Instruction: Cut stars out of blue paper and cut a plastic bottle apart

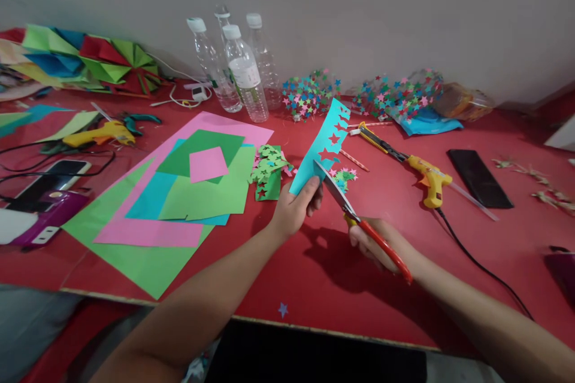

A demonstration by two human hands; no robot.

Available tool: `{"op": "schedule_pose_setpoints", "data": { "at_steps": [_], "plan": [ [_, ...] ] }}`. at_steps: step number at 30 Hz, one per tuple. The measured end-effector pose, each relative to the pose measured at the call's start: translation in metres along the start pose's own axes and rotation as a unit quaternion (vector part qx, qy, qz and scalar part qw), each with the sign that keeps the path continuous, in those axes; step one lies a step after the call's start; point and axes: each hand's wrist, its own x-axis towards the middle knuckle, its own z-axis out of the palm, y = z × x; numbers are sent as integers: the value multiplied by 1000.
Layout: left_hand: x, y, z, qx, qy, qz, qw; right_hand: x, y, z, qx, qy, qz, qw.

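Note:
Held up over the red table, a strip of turquoise paper (314,146) has star-shaped holes along its right edge. My left hand (294,206) is closed on the strip's lower end, thumb on top. In my right hand (375,245) is a pair of scissors (381,245) with red handles, its blades pointing up and left. The blade tips meet the paper just above my left thumb. Behind the blades lies a small heap of pink and green paper stars (344,179). Left of the strip are green punched scraps (269,167).
Stacked coloured sheets (206,191) lie to the left. Clear plastic bottles (247,72) stand by the wall near star-covered balls (309,93). Rightward are a yellow glue gun (429,179), a box cutter (372,137) and a black phone (480,178). Another glue gun (99,133) is leftward.

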Motion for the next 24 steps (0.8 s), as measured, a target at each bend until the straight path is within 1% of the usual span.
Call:
{"op": "schedule_pose_setpoints", "data": {
  "at_steps": [12, 16, 21, 24],
  "plan": [
    [3, -1, -4, -4, -6, -4, 1000, 3, 6, -7, -26, -7, -10, 1000],
    [3, -2, -4, -1, -8, 3, 1000, 3, 8, -8, -26, -5, 0, 1000],
    [4, -3, -7, 9, 0, -4, 1000, 2, 7, -9, -16, -3, 6, 1000],
    [7, -3, -9, -3, 12, -7, 1000, 2, 5, -9, -5, 1, 10, 1000]
  ]
}}
